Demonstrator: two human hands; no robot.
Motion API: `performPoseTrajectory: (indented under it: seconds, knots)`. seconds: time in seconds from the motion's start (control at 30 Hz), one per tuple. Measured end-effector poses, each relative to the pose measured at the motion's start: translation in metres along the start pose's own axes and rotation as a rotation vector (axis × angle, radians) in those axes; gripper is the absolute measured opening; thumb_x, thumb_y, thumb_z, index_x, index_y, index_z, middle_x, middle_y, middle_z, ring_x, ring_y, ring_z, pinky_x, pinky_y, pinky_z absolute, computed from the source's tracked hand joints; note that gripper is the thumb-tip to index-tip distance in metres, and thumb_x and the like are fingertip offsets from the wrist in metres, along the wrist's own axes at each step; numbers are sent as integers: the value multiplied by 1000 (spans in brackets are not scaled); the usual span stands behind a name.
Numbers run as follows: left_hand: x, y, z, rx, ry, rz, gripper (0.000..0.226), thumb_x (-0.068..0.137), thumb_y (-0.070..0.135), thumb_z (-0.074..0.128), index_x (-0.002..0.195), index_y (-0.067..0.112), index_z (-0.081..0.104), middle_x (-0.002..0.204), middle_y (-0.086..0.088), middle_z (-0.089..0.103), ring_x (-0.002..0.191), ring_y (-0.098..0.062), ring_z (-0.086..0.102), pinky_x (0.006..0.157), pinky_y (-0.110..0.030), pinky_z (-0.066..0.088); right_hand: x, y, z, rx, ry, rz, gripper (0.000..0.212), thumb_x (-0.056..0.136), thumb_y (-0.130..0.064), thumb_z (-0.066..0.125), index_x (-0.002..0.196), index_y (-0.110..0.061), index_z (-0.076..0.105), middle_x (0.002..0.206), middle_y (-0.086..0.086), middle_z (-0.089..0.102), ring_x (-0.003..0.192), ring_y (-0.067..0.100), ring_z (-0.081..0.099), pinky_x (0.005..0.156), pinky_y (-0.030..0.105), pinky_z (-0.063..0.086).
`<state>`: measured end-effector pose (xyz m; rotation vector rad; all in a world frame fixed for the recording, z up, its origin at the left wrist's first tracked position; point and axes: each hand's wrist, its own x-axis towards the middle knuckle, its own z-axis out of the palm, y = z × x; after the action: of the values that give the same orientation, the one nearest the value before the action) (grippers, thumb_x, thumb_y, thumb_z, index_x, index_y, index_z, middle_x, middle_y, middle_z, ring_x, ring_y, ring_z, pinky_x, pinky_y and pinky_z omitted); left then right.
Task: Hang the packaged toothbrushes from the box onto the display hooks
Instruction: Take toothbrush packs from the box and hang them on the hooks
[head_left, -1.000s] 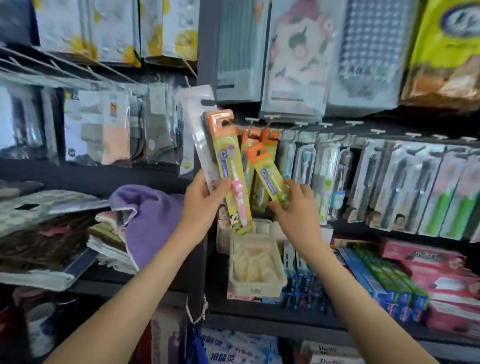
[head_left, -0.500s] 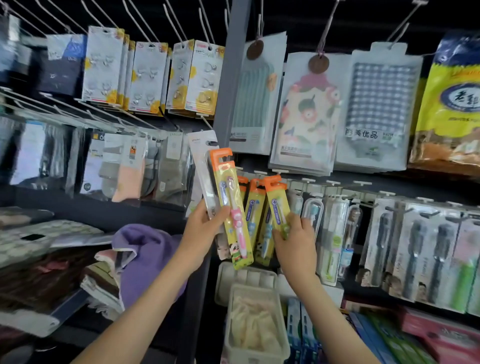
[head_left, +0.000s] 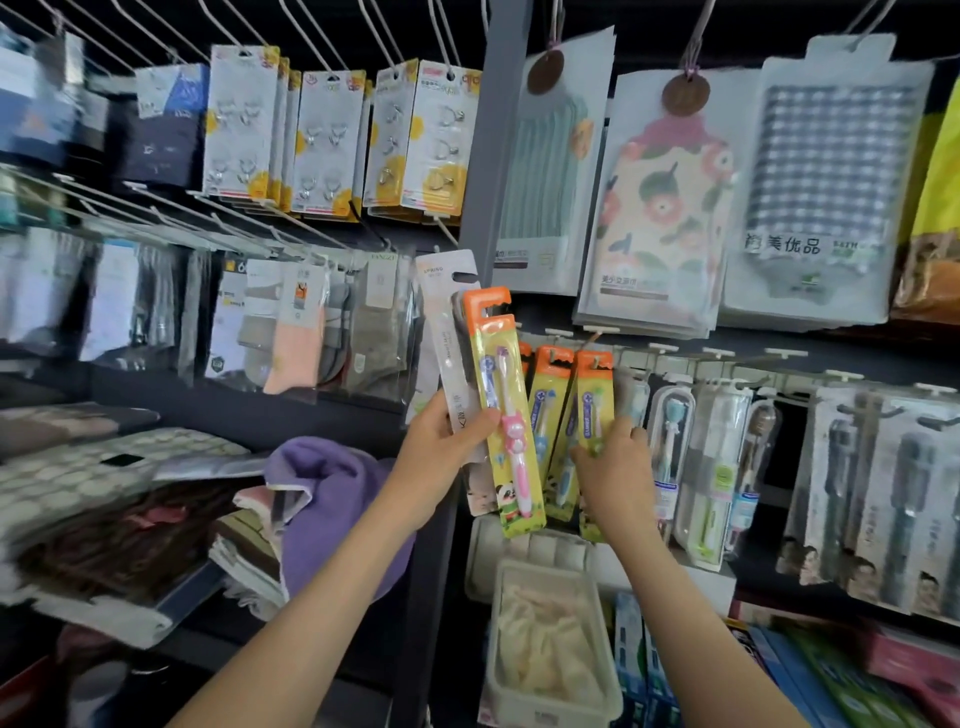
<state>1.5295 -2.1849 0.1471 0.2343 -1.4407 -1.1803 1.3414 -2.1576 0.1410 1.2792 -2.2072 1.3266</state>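
The left hand (head_left: 441, 452) clasps a fan of packs: in front a yellow card toothbrush pack with orange top and pink brush (head_left: 511, 415), behind it a long white pack (head_left: 447, 322). The right hand (head_left: 613, 467) pinches a like yellow pack with a green brush (head_left: 596, 400), its orange top up at the white-tipped wire hooks (head_left: 717, 354); whether it is threaded cannot be told. Clear-cased toothbrushes (head_left: 670, 447) crowd just right. A purple towel (head_left: 332, 493) and cream plastic basket (head_left: 550, 649) lie below.
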Motion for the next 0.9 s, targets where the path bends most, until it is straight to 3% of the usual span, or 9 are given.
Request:
performPoseTrajectory:
  seconds: [0.17,0.23,0.3,0.4,0.53,0.6,0.77,0.9]
  knots:
    - [-1,3,-1,0,-33,1,19,90,4,60,101,20,62,84,9,73,80,-4,68,67,-17,51,-7,-7,1,69,2,-14,52,92,-26,62,131,1,40,132,17,45,119,33,45,87,39,41]
    - [-2,3,0,-8,-38,5,19,90,4,60,102,19,62,85,8,73,80,-5,68,68,-18,52,-18,-17,-9,182,70,-86,54,95,-29,56,138,-1,38,136,15,44,123,29,42,92,30,36]
    - [-5,3,2,-14,-38,11,19,90,4,61,102,18,62,86,7,74,81,-7,69,69,-20,52,-33,-31,-22,376,64,-148,50,97,-32,52,139,-7,40,131,8,49,116,19,49,90,22,36]
    - [-9,2,7,31,-64,26,19,89,4,62,102,18,64,87,4,74,81,-9,69,70,-21,53,-51,-49,-40,635,-33,-219,40,95,-32,57,131,-18,49,103,-3,61,92,3,57,78,13,46]
    - [-13,2,12,80,-112,24,24,88,6,65,106,22,64,96,-6,73,90,-21,69,84,-39,56,-61,-61,-58,607,-75,-286,33,89,-30,66,119,-25,53,85,-7,61,78,-4,56,66,7,43]
    - [-14,4,14,137,-140,45,24,87,8,67,106,23,64,94,-7,73,92,-24,69,86,-42,56,-61,-64,-62,591,-75,-293,27,86,-27,69,109,-23,55,79,-10,62,70,-9,56,62,6,42]
    - [-12,8,15,219,-170,72,30,84,8,71,105,29,64,95,0,74,92,-18,70,85,-36,55,-55,-60,-66,502,-42,-228,26,88,-32,65,106,-15,60,70,1,62,61,8,56,53,10,40]
    - [-12,7,15,306,-153,78,30,83,10,72,98,34,64,92,7,74,88,-9,69,83,-31,55,-51,-48,-62,403,-62,-201,22,89,-31,61,103,-14,60,80,13,66,74,23,62,54,14,40]
